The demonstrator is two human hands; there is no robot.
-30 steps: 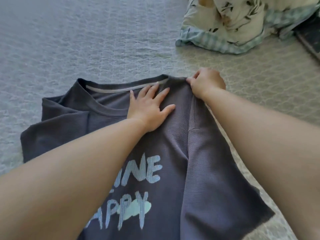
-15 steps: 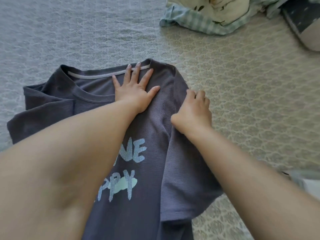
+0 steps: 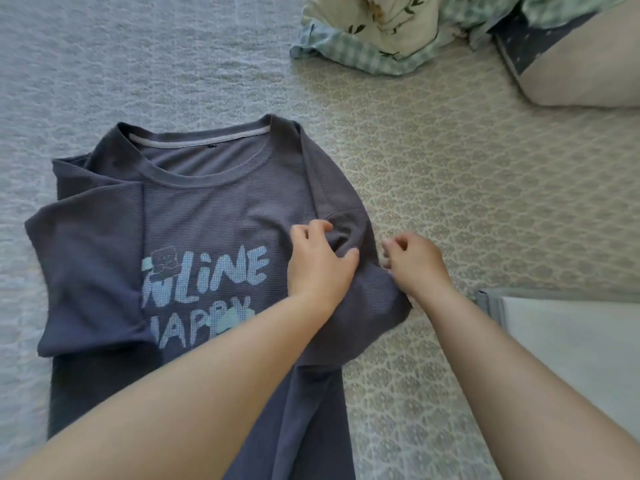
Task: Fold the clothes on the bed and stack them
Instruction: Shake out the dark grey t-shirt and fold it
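A dark grey T-shirt (image 3: 207,202) with pale blue lettering lies face up on the bed, collar away from me. Its left sleeve is folded in over the chest. My left hand (image 3: 320,263) sits on the shirt's right side and pinches a bunch of fabric near the sleeve seam between thumb and fingers. My right hand (image 3: 414,263) is at the shirt's right edge, fingers curled on the edge of the right sleeve. Both forearms cover the shirt's lower part.
The bed cover (image 3: 485,202) is grey and patterned. A crumpled floral and checked green cloth (image 3: 381,32) lies at the far side. A person's bare leg (image 3: 585,74) is at the top right. A white folded item (image 3: 571,341) lies at the right edge.
My left hand left the collar area, where it lay flat, and came down to pinch fabric by the right sleeve. My right hand slid down along the shirt's right edge.
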